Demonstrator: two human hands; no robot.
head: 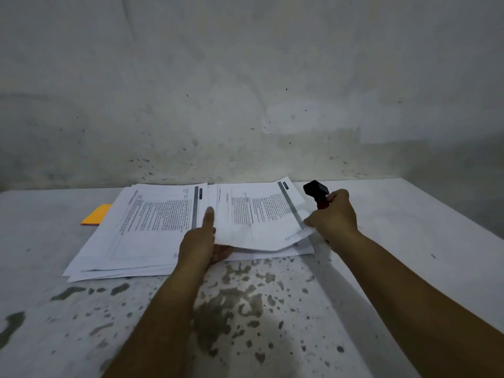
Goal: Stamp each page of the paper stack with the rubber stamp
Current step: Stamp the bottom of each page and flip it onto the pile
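Fingers of the left hand (200,242) pinch the lifted page (253,227), thumb on top; right hand (334,218) grips the rubber stamp (316,190) at 1 o'clock. Best peel just 1 sheet, carrying it toward 10 o'clock onto the done pile (147,227).

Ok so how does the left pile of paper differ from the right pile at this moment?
The left pile lies flat and fanned out with no hand gripping it; the right pile has its top sheet lifted at the near edge, pinched by the left hand and touched by the right hand, which holds the stamp. The left pile half covers an orange card. Both show printed text pages.
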